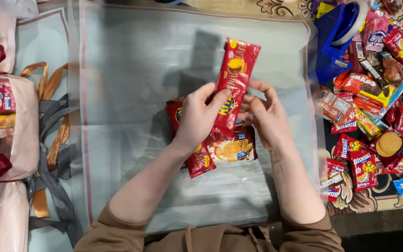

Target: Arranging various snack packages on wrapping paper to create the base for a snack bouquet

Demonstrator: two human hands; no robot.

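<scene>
My left hand (pixel 200 116) grips a long red biscuit packet (pixel 235 74) near its lower end and holds it upright above a small stack of red snack packets (pixel 232 150). My right hand (pixel 267 116) touches the same packet's lower edge from the right with curled fingers. The stack lies on a pale blue translucent wrapping sheet (pixel 136 70) with a pink border line. Both forearms come up from the bottom of the view in brown sleeves.
A heap of assorted snack packets (pixel 374 116) covers the right side, with a blue tape dispenser (pixel 336 32) at its top. On the left lie wrapped gift bundles (pixel 1 140) with dark red bows, plus loose gold and grey ribbons (pixel 54 135).
</scene>
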